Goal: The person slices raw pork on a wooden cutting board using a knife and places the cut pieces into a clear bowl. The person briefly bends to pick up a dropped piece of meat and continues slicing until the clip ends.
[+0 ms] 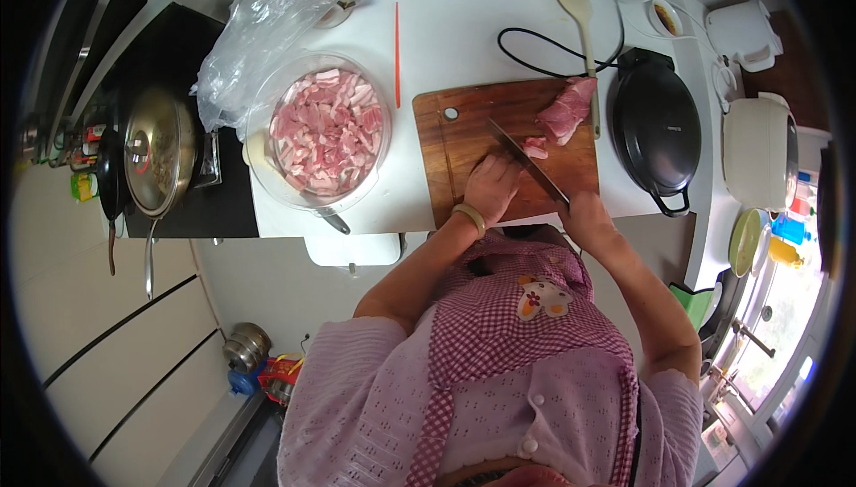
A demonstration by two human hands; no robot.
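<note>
My right hand (588, 225) grips the handle of a kitchen knife (527, 160), its blade slanting across a wooden cutting board (447, 146). Close against the blade's left side, my left hand (493, 186) rests on the board, fingers bent; whatever may lie beneath them is hidden. Just right of the blade are small cut pieces of raw meat (535, 147). Behind these, a larger chunk of raw meat (567, 109) lies at the board's right edge. Left of the board, a clear bowl (267, 182) holds many cut pieces of raw meat (328, 129).
A black electric pan (657, 127) with a cable (528, 32) stands right of the board. A pale spatula (580, 15) lies behind it. One orange stick (397, 55) and a plastic bag (261, 39) are near the bowl. At far left, a lidded pan (157, 152) sits on the stove.
</note>
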